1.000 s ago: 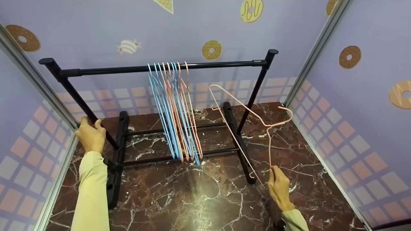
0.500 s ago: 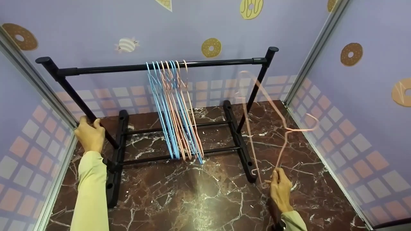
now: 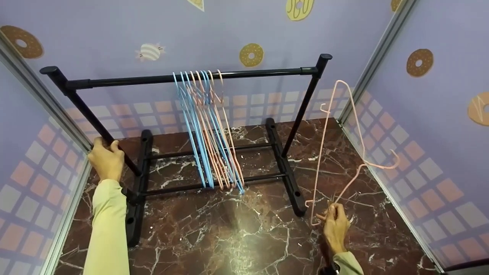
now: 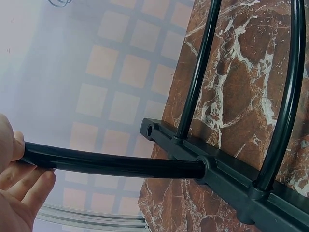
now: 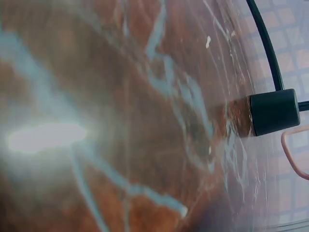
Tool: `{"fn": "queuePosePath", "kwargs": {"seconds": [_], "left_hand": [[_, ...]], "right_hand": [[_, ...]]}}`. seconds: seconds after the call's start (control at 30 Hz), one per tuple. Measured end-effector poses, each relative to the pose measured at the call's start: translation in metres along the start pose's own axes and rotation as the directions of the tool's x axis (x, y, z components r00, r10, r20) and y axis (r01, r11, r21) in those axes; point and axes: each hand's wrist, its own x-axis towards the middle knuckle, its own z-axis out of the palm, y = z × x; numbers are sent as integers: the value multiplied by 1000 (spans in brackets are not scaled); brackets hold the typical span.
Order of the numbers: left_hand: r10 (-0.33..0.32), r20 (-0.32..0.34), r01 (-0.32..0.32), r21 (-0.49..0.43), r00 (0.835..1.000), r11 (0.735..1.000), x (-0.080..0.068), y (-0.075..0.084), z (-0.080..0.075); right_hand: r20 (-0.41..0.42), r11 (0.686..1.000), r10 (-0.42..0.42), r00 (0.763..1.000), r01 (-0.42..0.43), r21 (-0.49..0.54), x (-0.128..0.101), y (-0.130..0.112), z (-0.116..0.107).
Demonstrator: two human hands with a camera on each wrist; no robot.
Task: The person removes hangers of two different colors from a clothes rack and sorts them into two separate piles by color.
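In the head view my left hand [image 3: 107, 158] grips the left post [image 3: 91, 118] of a black garment rack; in the left wrist view its fingers [image 4: 36, 191] curl around the post. At right, my right hand [image 3: 336, 225] pinches one corner of a pink wire clothes hanger [image 3: 366, 163]. The hanger stands on end above the hand, its hook pointing right. Just a small pink piece of the hanger [image 5: 288, 151] shows in the right wrist view, and the hand is out of that frame. Several blue and pink hangers [image 3: 206, 130] hang bunched on the rack's top rail [image 3: 263, 73].
The rack stands on a dark red marbled surface [image 3: 214, 233], its black right foot [image 3: 290, 183] left of the held hanger. Two lower crossbars [image 3: 263, 177] join the feet. Purple walls with printed doughnuts [image 3: 251, 55] and tiles enclose the back and sides.
The held hanger has swung from overlapping the rack's right foot to the right of the rack, its far end now raised. My left hand keeps its grip on the post.
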Motion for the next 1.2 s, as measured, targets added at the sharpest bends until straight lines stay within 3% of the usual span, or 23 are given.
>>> {"fn": "queuePosePath", "kwargs": {"seconds": [0.17,0.4,0.7,0.9,1.2], "left_hand": [[-3,1,3,5,1000,1000,-1,-2,-2],[1,2,-1,10,1000,1000,-1,-2,-1],[6,14,-7,7,1000,1000,0,-1,-3],[6,11,-6,-1,1000,1000,1,1,-3],[29,0,-29,2,1000,1000,1,1,-3]], "right_hand": [[32,991,93,995,-89,-99,9,14,1],[97,955,198,975,-169,-244,25,12,-1],[175,898,228,958,-137,-418,43,15,-3],[208,850,182,961,-48,-524,56,20,-5],[230,826,116,966,34,-562,64,30,-5]]}}
